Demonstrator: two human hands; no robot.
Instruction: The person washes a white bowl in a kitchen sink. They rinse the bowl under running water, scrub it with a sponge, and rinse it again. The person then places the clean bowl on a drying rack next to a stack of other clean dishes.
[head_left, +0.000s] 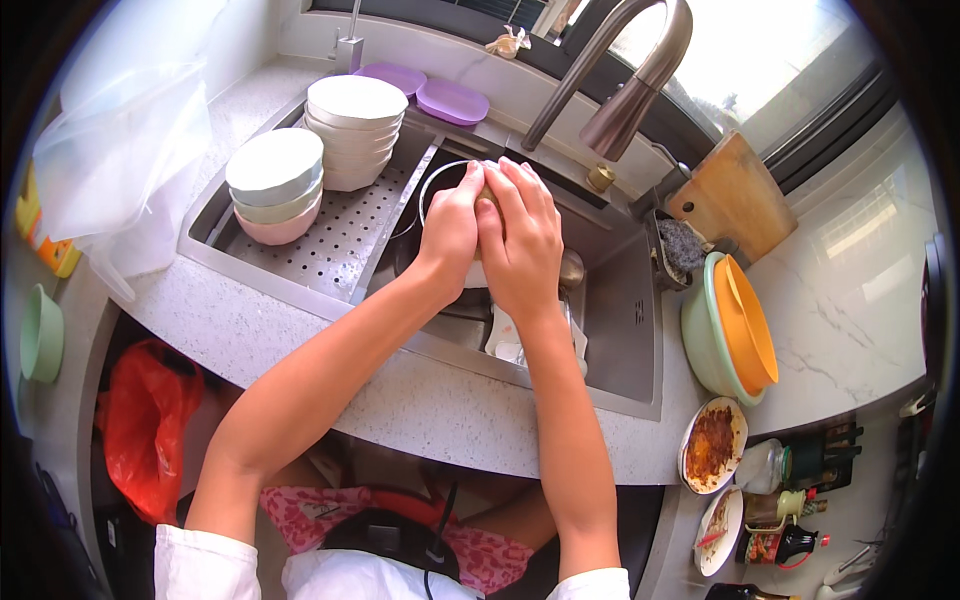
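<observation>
My left hand (450, 229) and my right hand (523, 236) are pressed together above the sink basin (619, 322). Between them they squeeze a small tan object (489, 198), perhaps a sponge; the fingers cover most of it. Just behind and below my left hand is a dark round pot (441, 178) with a pale rim, partly hidden. Under my right hand, a white dish (501, 337) lies in the basin among other wares. A metal ladle (571, 268) rests near my right wrist.
White bowls (356, 101) and pastel bowls (275, 169) stand stacked on the perforated drainer (337, 259) at left. The faucet (619, 120) arches over the basin. Nested basins (705, 330), a cutting board (735, 199) and a food-stained dish (712, 444) are at right.
</observation>
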